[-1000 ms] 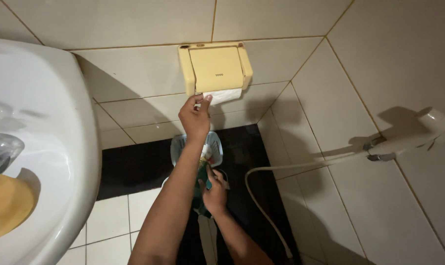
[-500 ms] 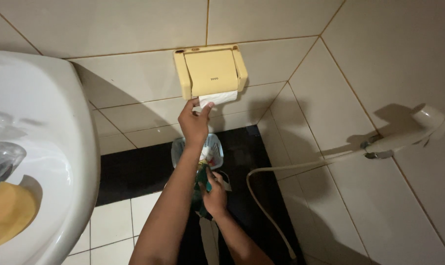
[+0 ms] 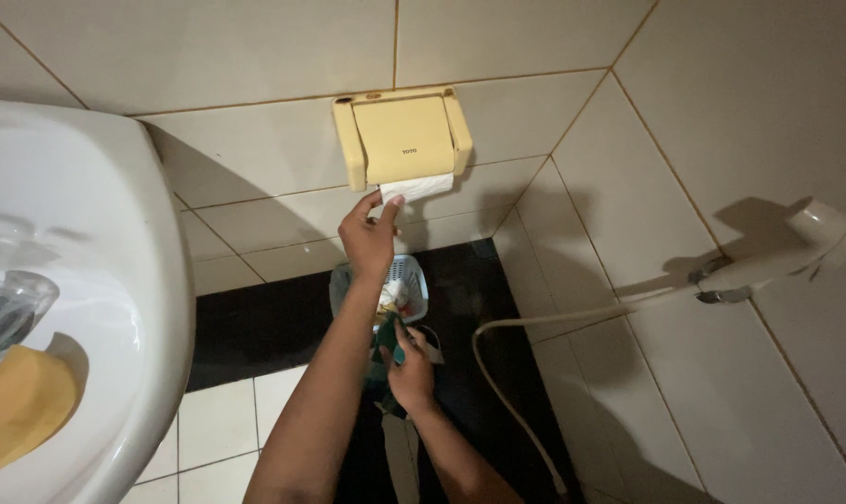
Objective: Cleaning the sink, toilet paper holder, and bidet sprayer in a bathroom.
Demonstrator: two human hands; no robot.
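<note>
Two bare hands, right hand (image 3: 411,373) low, closed on a dark green cloth (image 3: 383,350) above the slotted waste basket (image 3: 412,280), left hand (image 3: 370,241) raised, fingertips pinching white tissue (image 3: 415,188) hanging from the yellow wall holder (image 3: 402,138), sink rim (image 3: 166,308) close left, spray hose (image 3: 497,373) right.

Paper holder (image 3: 402,140) mounted on the back wall, paper strip (image 3: 416,189) hung beneath it, left hand (image 3: 369,241) raised to the strip, basket (image 3: 382,287) set on the floor below, right hand (image 3: 409,373) placed before the basket, sink (image 3: 68,280) at left, sprayer (image 3: 777,252) hung on the right wall, hose (image 3: 507,373) trailed down from it.
</note>
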